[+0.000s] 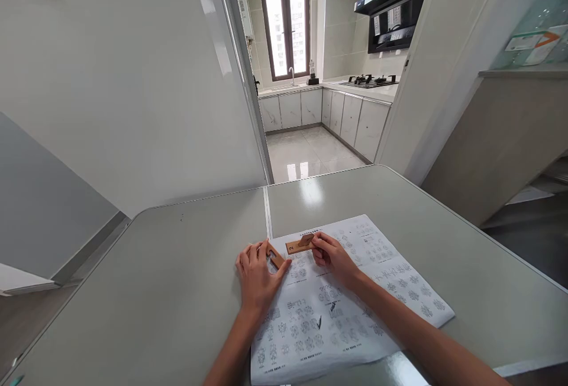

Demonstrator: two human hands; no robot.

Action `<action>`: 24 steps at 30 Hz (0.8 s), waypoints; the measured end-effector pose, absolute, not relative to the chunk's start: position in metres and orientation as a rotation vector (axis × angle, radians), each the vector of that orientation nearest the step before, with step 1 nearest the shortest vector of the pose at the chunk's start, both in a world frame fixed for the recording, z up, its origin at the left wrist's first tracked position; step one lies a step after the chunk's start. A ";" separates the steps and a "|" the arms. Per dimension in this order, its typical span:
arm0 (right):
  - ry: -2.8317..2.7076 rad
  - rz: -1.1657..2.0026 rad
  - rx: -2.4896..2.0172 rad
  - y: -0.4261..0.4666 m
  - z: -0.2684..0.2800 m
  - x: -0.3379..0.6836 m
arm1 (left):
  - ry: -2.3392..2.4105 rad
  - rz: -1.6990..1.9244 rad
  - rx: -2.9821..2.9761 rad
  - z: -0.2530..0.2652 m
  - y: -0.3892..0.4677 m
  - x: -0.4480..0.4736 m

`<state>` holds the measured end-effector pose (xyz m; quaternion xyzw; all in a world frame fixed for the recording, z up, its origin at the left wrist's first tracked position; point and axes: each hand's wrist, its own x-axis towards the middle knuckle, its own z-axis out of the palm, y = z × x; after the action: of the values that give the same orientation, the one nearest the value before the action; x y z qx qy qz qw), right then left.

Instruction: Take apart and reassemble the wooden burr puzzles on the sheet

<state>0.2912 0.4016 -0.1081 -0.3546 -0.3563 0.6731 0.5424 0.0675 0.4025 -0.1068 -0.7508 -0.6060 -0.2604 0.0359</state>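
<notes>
My left hand (258, 276) rests at the upper left edge of a large printed sheet (373, 350). Its fingers and thumb close around a flat brown wooden piece (276, 257) with a notch cut into it. Just to the right, my right hand (331, 256) pinches a flat wooden strip (293, 247) that bears a dark character at its left end. A smaller upright wooden part (306, 240) stands on or crosses this strip; whether the two are joined I cannot tell. The strip is over the sheet's upper part, apart from the left hand's piece.
The sheet, covered in small line drawings, lies on a pale grey table (155, 291) with a seam (267, 211). Two dark marks (319, 322) show on the paper. Beyond are a white wall, a doorway and a kitchen. A large clear bottle (539, 31) stands on a ledge at right.
</notes>
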 end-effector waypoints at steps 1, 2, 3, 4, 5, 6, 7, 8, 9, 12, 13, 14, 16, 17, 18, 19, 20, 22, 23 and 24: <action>-0.853 1.597 -0.840 0.401 -0.108 0.291 | -1.855 -0.810 -2.303 -0.107 0.403 0.067; -0.860 1.596 -0.837 0.401 -0.108 0.291 | -1.847 -0.824 -2.299 -0.108 0.403 0.068; -0.868 1.594 -0.834 0.401 -0.107 0.290 | -1.832 -0.840 -2.299 -0.107 0.403 0.068; -0.877 1.592 -0.832 0.401 -0.107 0.290 | -1.812 -0.858 -2.305 -0.107 0.402 0.069; -0.888 1.588 -0.832 0.400 -0.107 0.289 | -1.787 -0.880 -2.317 -0.106 0.402 0.070; -0.903 1.582 -0.835 0.400 -0.108 0.288 | -1.757 -0.906 -2.339 -0.105 0.401 0.071; -0.925 1.570 -0.839 0.400 -0.108 0.287 | -1.722 -0.937 -2.371 -0.103 0.399 0.073; -0.951 1.554 -0.842 0.400 -0.108 0.286 | -1.685 -0.976 -2.408 -0.101 0.398 0.074; -0.983 1.532 -0.842 0.400 -0.109 0.285 | -1.648 -1.018 -2.450 -0.100 0.396 0.076; -1.094 1.439 -0.832 0.399 -0.111 0.282 | -1.550 -1.148 -2.578 -0.095 0.391 0.082; -1.127 1.411 -0.829 0.399 -0.111 0.282 | -1.524 -1.189 -2.623 -0.094 0.389 0.083; -1.155 1.387 -0.829 0.398 -0.111 0.281 | -1.506 -1.229 -2.672 -0.093 0.388 0.084; -1.194 1.358 -0.830 0.397 -0.110 0.281 | -1.500 -1.306 -2.770 -0.091 0.386 0.086; -1.211 1.350 -0.831 0.396 -0.109 0.281 | -1.520 -1.348 -2.806 -0.089 0.385 0.086; -1.228 1.341 -0.831 0.395 -0.108 0.280 | -1.554 -1.392 -2.830 -0.088 0.384 0.087; -1.248 1.333 -0.830 0.394 -0.107 0.280 | -1.599 -1.436 -2.845 -0.087 0.383 0.087; -1.268 1.323 -0.828 0.394 -0.105 0.280 | -1.647 -1.479 -2.859 -0.086 0.382 0.088; -1.297 1.310 -0.821 0.393 -0.103 0.280 | -1.745 -1.556 -2.885 -0.084 0.381 0.088; -1.306 1.308 -0.820 0.392 -0.103 0.280 | -1.788 -1.587 -2.897 -0.084 0.380 0.088; -1.310 1.307 -0.821 0.392 -0.102 0.280 | -1.827 -1.616 -2.906 -0.083 0.379 0.088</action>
<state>0.2805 0.3922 -0.1024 -0.3439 -0.5486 0.5475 0.5301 0.0876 0.3794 -0.0834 -0.7257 -0.4561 -0.4034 -0.3203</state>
